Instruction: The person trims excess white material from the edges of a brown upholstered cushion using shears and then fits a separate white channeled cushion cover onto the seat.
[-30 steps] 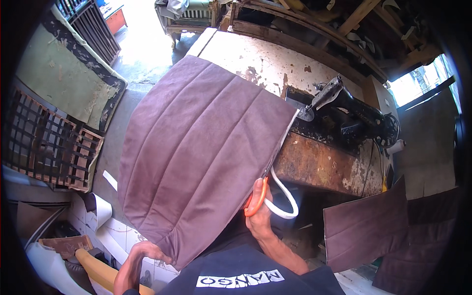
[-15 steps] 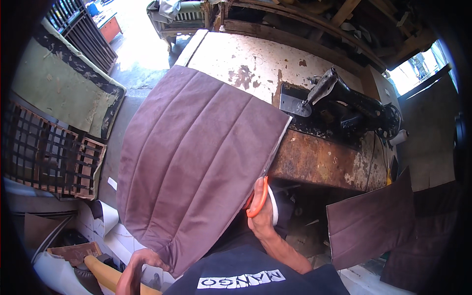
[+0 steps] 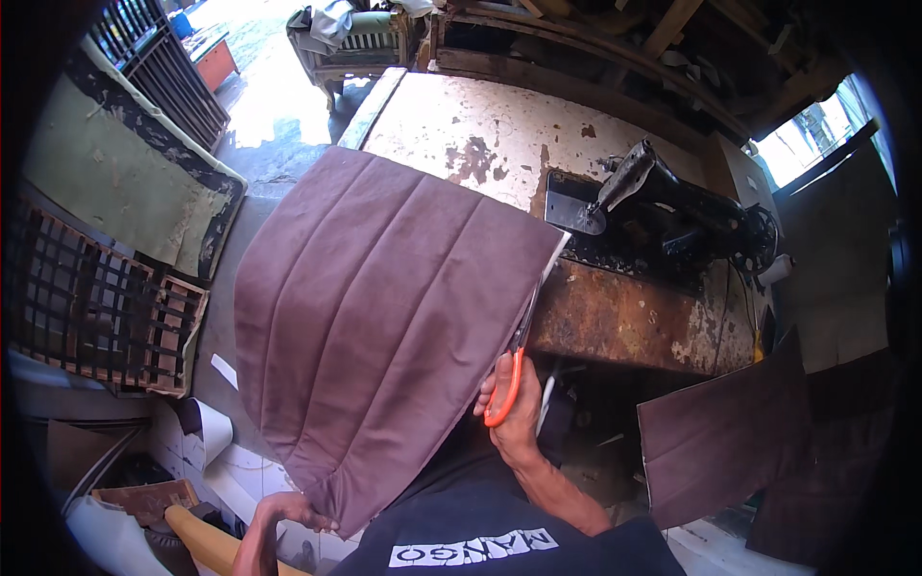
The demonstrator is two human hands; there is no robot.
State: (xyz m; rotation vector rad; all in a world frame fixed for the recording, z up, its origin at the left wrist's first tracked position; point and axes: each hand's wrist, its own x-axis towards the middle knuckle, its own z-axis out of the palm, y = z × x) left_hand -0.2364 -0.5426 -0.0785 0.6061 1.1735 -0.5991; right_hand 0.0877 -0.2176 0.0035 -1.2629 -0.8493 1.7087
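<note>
A large brown quilted fabric panel (image 3: 384, 298) with long stitched channels drapes from the sewing table toward my body. Its near corner is in my left hand (image 3: 296, 511), the fingers closed on the edge. My right hand (image 3: 517, 415) grips a pair of scissors (image 3: 505, 392) by the orange handles. Their metal blades lie along the panel's right edge, where a thin white lining shows. How far apart the blades are is hard to make out. A narrow pale strip hangs just right of that hand, partly hidden.
A black sewing machine (image 3: 672, 206) is set into the worn table (image 3: 615, 307). More brown panels (image 3: 725, 432) hang at the right. Upholstered frames (image 3: 134, 182) lean at the left, above white scraps (image 3: 213, 429) and a yellow roll (image 3: 202, 540). A chair (image 3: 351, 43) stands at the back.
The scissor blades show more along the panel's right edge, and my right hand has turned slightly. The panel's far edge sits a little lower in view. My left hand still grips the corner.
</note>
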